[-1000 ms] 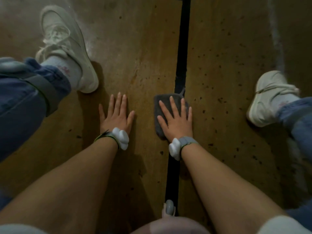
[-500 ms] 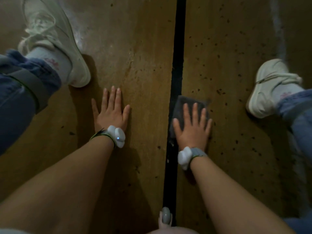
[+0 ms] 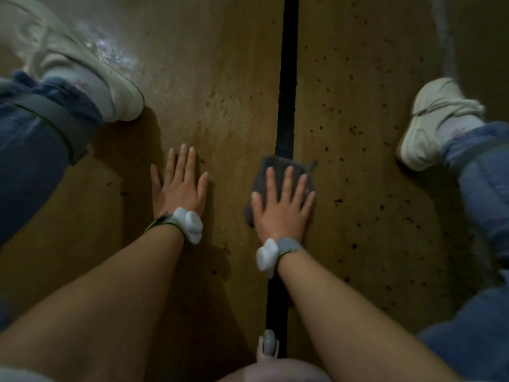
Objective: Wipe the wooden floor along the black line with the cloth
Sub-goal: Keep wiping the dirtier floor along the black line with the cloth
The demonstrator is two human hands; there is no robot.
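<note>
A black line (image 3: 289,78) runs straight up the wooden floor (image 3: 220,78). A dark grey cloth (image 3: 278,168) lies flat across the line. My right hand (image 3: 281,208) presses on the cloth with straight, spread fingers and covers its near half. My left hand (image 3: 179,188) rests flat on the bare wood left of the line, fingers straight, holding nothing. Both wrists carry white sensor bands.
My left shoe (image 3: 91,70) stands at the upper left beside a pale wet patch (image 3: 107,51). My right shoe (image 3: 432,122) stands at the right. Dark specks (image 3: 385,210) dot the wood right of the line. Jeans-clad legs frame both sides.
My right hand has slid the cloth left, from just right of the line to back across it. The left hand stays planted flat on the floor.
</note>
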